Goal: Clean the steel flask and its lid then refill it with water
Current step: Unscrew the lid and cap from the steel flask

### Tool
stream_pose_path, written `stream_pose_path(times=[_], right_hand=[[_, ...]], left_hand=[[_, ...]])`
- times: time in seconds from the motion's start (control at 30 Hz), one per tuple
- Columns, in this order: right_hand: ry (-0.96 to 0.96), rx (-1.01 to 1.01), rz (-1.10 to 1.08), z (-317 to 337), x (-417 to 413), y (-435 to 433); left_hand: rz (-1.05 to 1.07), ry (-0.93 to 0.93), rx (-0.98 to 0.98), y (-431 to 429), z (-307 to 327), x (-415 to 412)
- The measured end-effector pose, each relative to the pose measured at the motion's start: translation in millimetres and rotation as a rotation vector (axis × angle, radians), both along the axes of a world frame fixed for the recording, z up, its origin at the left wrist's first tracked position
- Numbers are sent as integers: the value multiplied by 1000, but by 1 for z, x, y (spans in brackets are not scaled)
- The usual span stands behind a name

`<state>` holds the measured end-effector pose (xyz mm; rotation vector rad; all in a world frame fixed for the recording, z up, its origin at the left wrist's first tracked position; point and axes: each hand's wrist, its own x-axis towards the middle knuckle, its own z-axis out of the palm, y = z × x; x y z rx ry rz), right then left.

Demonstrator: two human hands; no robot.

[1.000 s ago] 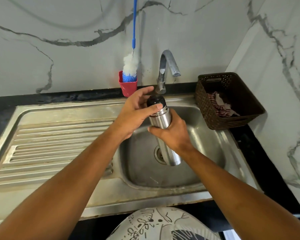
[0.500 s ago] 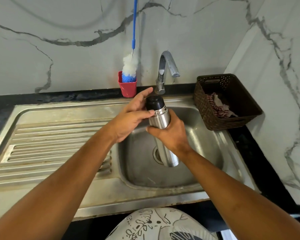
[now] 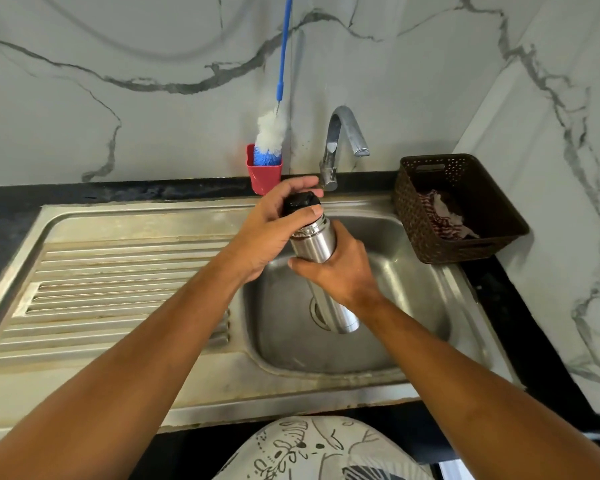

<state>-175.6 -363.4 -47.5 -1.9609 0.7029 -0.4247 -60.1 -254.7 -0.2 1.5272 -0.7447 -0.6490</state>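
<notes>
Backdrop: white marble wall (image 3: pixel 153 64) with grey veins, behind black bench (image 3: pixel 118 194) with inset stainless steel sink (image 3: pixel 136 230).
Flask: cylindrical steel flask (image 3: pixel 314 242), tilted, held above the sink basin, base toward the drain.
Lid: round black lid (image 3: pixel 298 201) on the flask's mouth, below curved chrome tap (image 3: pixel 343 133).
Left hand: left hand (image 3: pixel 267 233) clamped round the lid, thumb on its near side; half a second ago thumb lower, at the steel collar, fingers straighter.
Right hand: right hand (image 3: pixel 340 268) wrapped round the flask's middle, grip unchanged.
Behind: red plastic cup (image 3: pixel 262 174) holding blue-handled white bottle brush (image 3: pixel 271 133).
Right: brown perforated basket (image 3: pixel 499 216) on the bench, red-and-white cloth (image 3: pixel 440 216) inside.
</notes>
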Motion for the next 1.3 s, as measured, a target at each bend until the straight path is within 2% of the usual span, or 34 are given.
stream_pose_path(times=[0.2, 0.4, 0.6, 0.73, 1.0, 1.1, 1.3], right_hand=[[-9, 31, -29, -1, -1, 6], [42, -17, 16, 1, 4, 26], [17, 14, 18, -1, 8, 48], [-41, 66, -34, -3, 10, 61], [-98, 102, -69, -8, 20, 86], [-109, 97, -58, -9, 19, 95], [-97, 85, -40, -12, 15, 105]], left_hand=[[-162, 11, 85, 21, -2, 14], [68, -131, 128, 39, 8, 18], [280, -116, 26, 73, 14, 36], [271, -236, 197, 118, -2, 63], [217, -386, 657, 205, -81, 102], [176, -418, 740, 221, -105, 103], [206, -427, 745, 228, -117, 102]])
